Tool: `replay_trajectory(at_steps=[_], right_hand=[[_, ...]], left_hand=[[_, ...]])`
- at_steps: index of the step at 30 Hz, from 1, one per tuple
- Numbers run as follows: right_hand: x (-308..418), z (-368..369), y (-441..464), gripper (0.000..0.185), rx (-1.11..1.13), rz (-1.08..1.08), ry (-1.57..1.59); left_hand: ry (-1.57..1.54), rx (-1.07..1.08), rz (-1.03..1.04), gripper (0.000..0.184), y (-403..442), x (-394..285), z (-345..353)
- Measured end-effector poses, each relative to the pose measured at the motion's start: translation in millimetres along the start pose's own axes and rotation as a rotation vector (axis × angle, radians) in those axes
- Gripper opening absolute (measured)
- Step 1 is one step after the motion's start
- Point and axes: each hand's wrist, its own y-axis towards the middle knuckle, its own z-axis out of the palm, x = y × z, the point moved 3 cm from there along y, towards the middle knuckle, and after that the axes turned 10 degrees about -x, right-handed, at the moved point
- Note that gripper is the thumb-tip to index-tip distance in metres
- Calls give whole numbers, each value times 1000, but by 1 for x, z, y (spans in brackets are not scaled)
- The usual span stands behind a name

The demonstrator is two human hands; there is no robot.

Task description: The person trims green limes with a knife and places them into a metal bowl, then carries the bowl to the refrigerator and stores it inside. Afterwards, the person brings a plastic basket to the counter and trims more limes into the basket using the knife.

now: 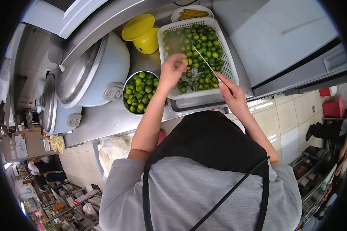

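My right hand (232,94) is closed around the handle of a slim knife (207,63). Its narrow blade points away from me over a white perforated basket (232,75). Many small green limes (209,44) lie in the basket, some turning yellow. My left hand (172,72) is over the basket's left side, fingers pinched at a yellowish lime (186,61). A slight blur hides the exact hold. The basket rests in a metal tray (177,107). Left of it stands a round metal bowl (124,101) heaped with more limes, beside my left forearm.
A yellow plastic container (145,44) with a flared top stands behind the bowl. Large lidded cookers (117,57) line the counter's left. A plate (175,15) of brown sticks sits behind the basket. A grey appliance (273,34) borders the right. Other people are in the background.
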Motion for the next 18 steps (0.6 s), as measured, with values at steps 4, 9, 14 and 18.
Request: replay_trajectory(at_steps=[4, 9, 14, 18], right_hand=[[1, 1, 0, 32, -52, -159, -48], [7, 10, -1, 31, -51, -215, -71], [10, 17, -8, 30, -20, -389, -125], [11, 18, -8, 30, -44, -402, -134]], left_hand=[[-313, 94, -91, 32, -11, -23, -9], [-502, -1, -168, 30, -21, -31, -10], [-537, -113, -46, 25, -22, -30, -15], [-517, -147, -44, 24, -23, -28, -13]])
